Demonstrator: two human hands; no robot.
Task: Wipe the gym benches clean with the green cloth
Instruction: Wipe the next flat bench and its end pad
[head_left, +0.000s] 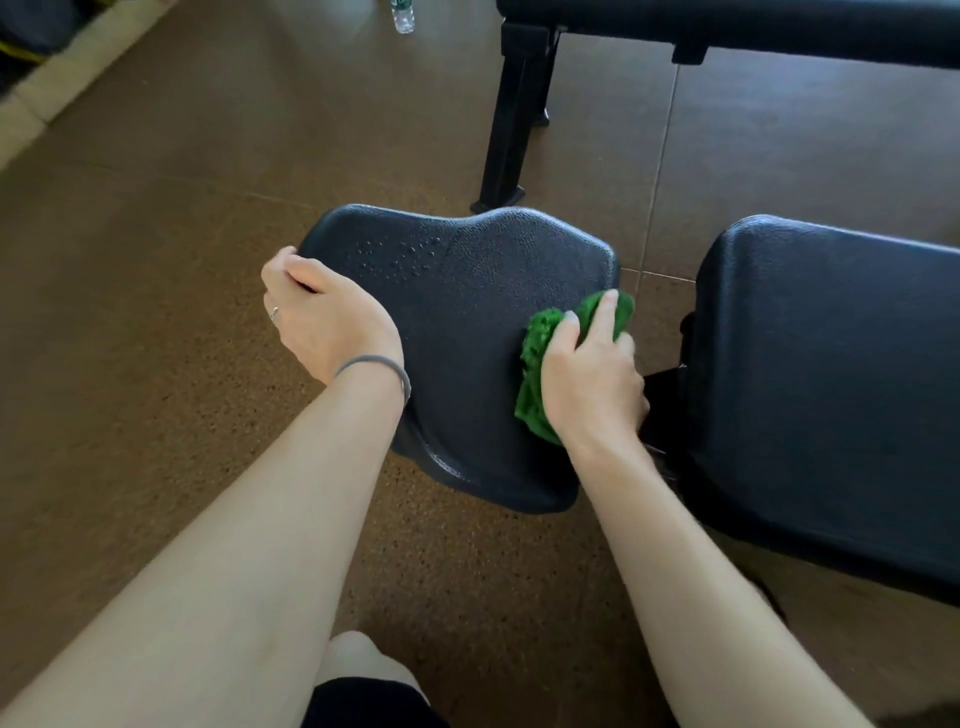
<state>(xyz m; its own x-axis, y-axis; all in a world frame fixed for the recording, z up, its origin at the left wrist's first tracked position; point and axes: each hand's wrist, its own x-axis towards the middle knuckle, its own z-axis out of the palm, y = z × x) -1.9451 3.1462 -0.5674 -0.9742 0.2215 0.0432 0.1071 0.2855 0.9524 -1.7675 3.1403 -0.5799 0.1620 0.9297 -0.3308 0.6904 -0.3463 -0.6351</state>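
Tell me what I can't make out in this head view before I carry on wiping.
- Green cloth: the right hand covers its middle.
- Seat pad left edge: under the left hand.
- Far bench: cut off by the top edge.
- Water bottle: cropped, label too small.

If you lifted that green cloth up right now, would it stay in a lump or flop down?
Probably flop. The green cloth looks soft and crumpled, bunching under the right hand on the seat pad. It seems light too, since the fingers fold it easily. Its fuzzy surface likely grips rather than slides.
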